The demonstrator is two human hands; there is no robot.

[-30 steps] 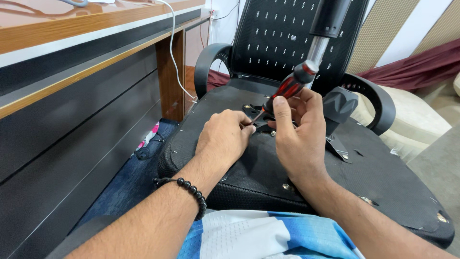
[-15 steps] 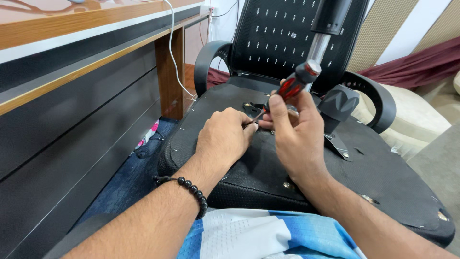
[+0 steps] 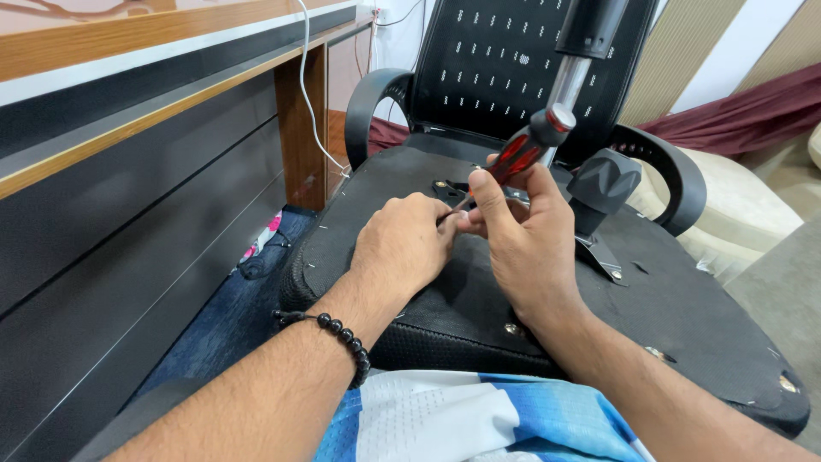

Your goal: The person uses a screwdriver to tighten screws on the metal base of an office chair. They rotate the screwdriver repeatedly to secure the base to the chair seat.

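An office chair lies overturned, the black underside of its seat [image 3: 479, 291] facing up, and both hands meet near the middle of that underside. The right hand [image 3: 522, 235] is wrapped around a red-and-black screwdriver [image 3: 522, 152], whose handle slants up toward 1 o'clock while its shaft runs down toward 8 o'clock into the spot where the hands touch. The left hand [image 3: 402, 244] is curled, fingertips pinched at the tip of the shaft; whether it holds a screw or only steadies the blade is hidden by the fingers.

At 1 o'clock from the hands the black mechanism housing [image 3: 603, 181] sits on the seat, with the chrome gas cylinder [image 3: 566, 85] rising from it toward 12 o'clock. Its metal plate [image 3: 599, 255] reaches out at 3 o'clock from the right hand and shows a screw head already seated.

Judging by this, the fastening work looks partly done: the mechanism stands in place and at least one fixing is in, while the point under the screwdriver is in hand now. A bolt [image 3: 510, 328] at 6 o'clock from the right hand and fittings near the seat's edge also look seated. The armrests [image 3: 376, 94] are attached at 11 o'clock and 2 o'clock.
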